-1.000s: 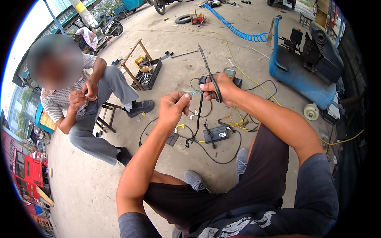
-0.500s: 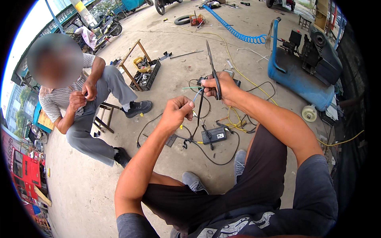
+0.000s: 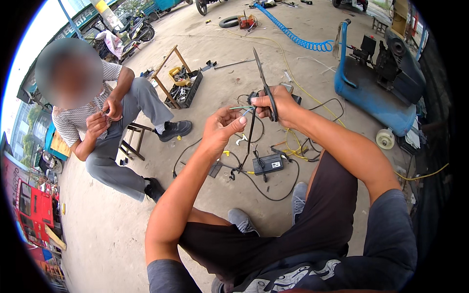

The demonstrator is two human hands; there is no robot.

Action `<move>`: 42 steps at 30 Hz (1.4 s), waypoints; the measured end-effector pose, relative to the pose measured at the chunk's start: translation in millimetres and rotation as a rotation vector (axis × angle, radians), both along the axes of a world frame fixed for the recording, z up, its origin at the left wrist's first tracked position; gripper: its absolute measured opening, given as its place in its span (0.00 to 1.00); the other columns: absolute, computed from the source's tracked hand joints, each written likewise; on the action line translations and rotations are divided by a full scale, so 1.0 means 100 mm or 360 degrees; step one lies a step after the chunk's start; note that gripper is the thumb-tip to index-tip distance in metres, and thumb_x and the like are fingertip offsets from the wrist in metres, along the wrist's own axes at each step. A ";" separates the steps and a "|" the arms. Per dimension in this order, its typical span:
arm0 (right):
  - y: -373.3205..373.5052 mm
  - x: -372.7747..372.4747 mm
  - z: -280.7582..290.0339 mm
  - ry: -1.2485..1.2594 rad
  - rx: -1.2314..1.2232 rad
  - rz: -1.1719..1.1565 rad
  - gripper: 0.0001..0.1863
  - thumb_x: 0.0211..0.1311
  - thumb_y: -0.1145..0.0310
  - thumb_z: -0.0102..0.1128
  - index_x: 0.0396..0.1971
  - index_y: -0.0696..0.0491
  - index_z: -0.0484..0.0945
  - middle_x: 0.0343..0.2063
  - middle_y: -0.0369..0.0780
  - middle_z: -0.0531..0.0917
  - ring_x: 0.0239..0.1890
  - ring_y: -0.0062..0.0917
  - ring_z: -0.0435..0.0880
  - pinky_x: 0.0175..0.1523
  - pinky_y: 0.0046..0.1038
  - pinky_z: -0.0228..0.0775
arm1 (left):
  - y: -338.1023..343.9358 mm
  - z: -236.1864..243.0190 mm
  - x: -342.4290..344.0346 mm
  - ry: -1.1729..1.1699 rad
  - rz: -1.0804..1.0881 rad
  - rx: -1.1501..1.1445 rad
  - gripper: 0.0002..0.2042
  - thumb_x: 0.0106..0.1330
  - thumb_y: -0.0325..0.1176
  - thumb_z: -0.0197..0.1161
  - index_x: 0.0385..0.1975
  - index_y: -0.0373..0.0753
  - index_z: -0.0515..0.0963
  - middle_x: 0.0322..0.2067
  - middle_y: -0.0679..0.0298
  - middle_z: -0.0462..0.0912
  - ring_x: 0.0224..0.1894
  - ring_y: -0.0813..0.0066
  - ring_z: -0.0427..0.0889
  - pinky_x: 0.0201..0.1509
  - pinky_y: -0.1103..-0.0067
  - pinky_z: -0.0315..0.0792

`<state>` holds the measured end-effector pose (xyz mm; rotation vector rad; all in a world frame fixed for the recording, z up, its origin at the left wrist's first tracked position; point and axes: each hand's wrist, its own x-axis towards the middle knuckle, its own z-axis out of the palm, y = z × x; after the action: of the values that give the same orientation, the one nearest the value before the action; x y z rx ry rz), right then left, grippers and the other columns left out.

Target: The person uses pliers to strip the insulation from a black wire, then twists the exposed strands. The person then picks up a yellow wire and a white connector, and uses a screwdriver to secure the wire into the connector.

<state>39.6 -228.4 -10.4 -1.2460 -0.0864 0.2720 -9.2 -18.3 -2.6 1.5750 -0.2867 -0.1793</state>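
Note:
My right hand (image 3: 277, 105) is closed around dark scissors (image 3: 263, 78), whose blades point up and away. Its thumb and fingers also pinch the end of a black cable (image 3: 251, 131), which hangs toward the ground. A thin green wire (image 3: 239, 107) and a blue wire (image 3: 247, 112) stick out leftward from that end. My left hand (image 3: 222, 128) is beside these wires, its thumb apart from the partly bent fingers and its fingertips close to the wire ends. Whether a fingertip touches a wire is hard to make out. Below lies a black power adapter box (image 3: 268, 164) with looped cable.
At left a person (image 3: 117, 122) sits on a low stool (image 3: 133, 141), hands together. A black crate of tools (image 3: 185, 93) stands beyond. A blue air compressor (image 3: 376, 93) is at right, with a coiled blue hose (image 3: 293, 36). Yellow cord (image 3: 295, 73) crosses the ground.
My left thumb has come away from the fingers, which were pinching near the blue wire, and the hand is closer to the wires. My right hand keeps its hold. The whole view has shifted slightly.

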 end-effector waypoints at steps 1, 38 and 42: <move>0.03 -0.03 0.01 -0.0016 -0.0024 0.0036 0.11 0.56 0.72 0.69 0.29 0.62 0.76 0.23 0.41 0.81 0.23 0.23 0.82 0.28 0.23 0.80 | -0.02 0.02 -0.01 0.0026 -0.0009 0.0007 0.22 0.61 0.38 0.71 0.48 0.30 0.75 0.36 0.60 0.81 0.38 0.75 0.79 0.45 0.76 0.75; 0.00 -0.01 -0.01 -0.0018 -0.0050 -0.0046 0.10 0.54 0.74 0.70 0.27 0.61 0.76 0.23 0.41 0.81 0.21 0.22 0.81 0.25 0.21 0.78 | 0.25 0.00 0.14 0.0036 0.0327 -0.0359 0.10 0.68 0.36 0.62 0.35 0.34 0.78 0.26 0.66 0.77 0.30 0.74 0.76 0.40 0.75 0.72; 0.06 -0.06 0.01 -0.0064 -0.0195 0.0029 0.12 0.54 0.72 0.71 0.28 0.61 0.76 0.22 0.41 0.81 0.20 0.21 0.81 0.25 0.22 0.77 | 0.06 0.06 0.00 -0.0188 0.0156 0.0067 0.14 0.66 0.36 0.66 0.42 0.31 0.79 0.33 0.66 0.80 0.37 0.79 0.76 0.46 0.79 0.71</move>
<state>33.1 -222.0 -9.8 -1.3734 -0.1172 0.2712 -8.9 -12.5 3.8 1.6403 -0.2988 -0.0165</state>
